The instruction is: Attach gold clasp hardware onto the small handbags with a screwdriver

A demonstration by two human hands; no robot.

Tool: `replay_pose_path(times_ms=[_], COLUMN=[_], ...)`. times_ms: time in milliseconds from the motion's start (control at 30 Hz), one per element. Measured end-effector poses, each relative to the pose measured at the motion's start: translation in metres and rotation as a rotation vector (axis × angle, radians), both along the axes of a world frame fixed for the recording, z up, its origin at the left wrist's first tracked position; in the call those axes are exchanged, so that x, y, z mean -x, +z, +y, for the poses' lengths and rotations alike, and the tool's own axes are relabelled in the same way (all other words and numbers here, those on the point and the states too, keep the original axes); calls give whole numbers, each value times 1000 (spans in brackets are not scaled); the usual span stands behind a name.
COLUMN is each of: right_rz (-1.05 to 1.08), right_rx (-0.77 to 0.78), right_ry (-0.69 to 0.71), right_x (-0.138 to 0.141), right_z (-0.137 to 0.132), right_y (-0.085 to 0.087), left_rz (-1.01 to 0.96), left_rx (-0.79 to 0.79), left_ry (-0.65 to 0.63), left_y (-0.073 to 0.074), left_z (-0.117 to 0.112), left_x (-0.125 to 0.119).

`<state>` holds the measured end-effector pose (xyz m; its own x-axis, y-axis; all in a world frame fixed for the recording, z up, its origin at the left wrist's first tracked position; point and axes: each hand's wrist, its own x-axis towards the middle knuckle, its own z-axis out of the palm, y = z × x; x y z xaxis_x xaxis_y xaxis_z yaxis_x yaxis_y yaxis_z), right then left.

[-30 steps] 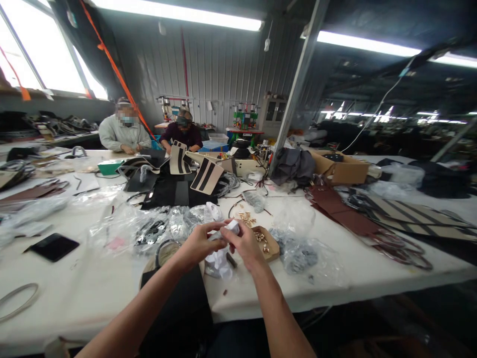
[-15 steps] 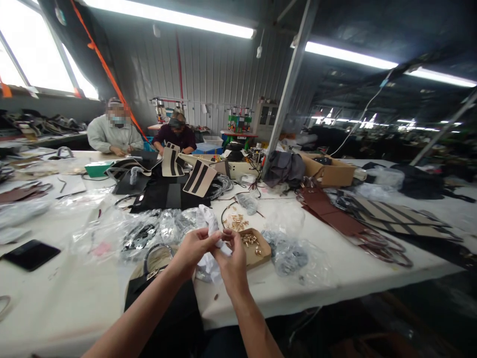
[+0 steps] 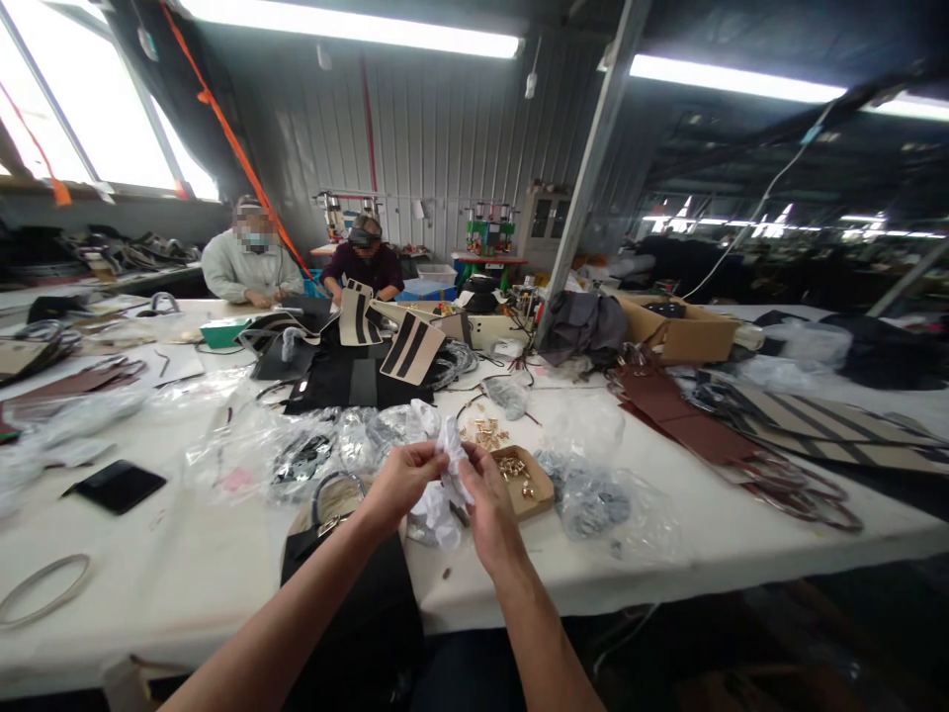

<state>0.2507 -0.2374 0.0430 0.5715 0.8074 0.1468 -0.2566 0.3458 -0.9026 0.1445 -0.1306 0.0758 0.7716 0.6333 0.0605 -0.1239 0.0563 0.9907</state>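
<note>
Both my hands are closed on crumpled white tissue paper [image 3: 449, 445] above the front of the table. My left hand [image 3: 404, 480] pinches it from the left, and my right hand [image 3: 489, 494] grips it from the right. Part of the tissue hangs down between the hands; whether anything is wrapped inside is hidden. Just right of my right hand sits a small cardboard tray [image 3: 535, 499] with gold metal fittings [image 3: 511, 467]. More gold pieces [image 3: 485, 432] lie loose behind it. A black handbag [image 3: 348, 583] with a ring handle is below my left forearm.
Clear plastic bags [image 3: 615, 509] lie right of the tray, others at left behind the handbag. A phone [image 3: 120, 486] rests at left. Brown leather pieces [image 3: 686, 415] and striped panels [image 3: 822, 415] are at right. Two people [image 3: 252, 262] sit across the table near a metal post [image 3: 585, 178].
The view has swung left, so the scene sits further right. My hands have shifted their hold on the tissue, which now stands up between the fingers.
</note>
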Motion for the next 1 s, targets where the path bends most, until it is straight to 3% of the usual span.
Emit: replay_pose_path(times_ms=[133, 233, 300, 400, 467, 700, 867, 1000], right_rz=[228, 362, 354, 211, 147, 137, 124, -19], right_rx=[-9, 58, 112, 115, 89, 153, 199, 255], right_ry=[-81, -42, 50, 199, 225, 95, 144, 82], right_x=[-3, -9, -13, -18, -25, -85, -100, -114], right_z=[17, 23, 25, 33, 39, 52, 59, 76], right_y=[-12, -17, -14, -2, 4, -7, -16, -21], left_rz=[81, 176, 197, 172, 163, 103, 116, 144], left_rx=[-157, -292, -342, -383, -414, -122, -145, -189], left_ry=[146, 280, 307, 249, 258, 418, 449, 421], left_y=[-6, -4, 1, 12, 19, 27, 31, 48], left_z=[10, 16, 17, 15, 17, 47, 48, 51], left_x=[-2, -1, -3, -10, -13, 1, -8, -19])
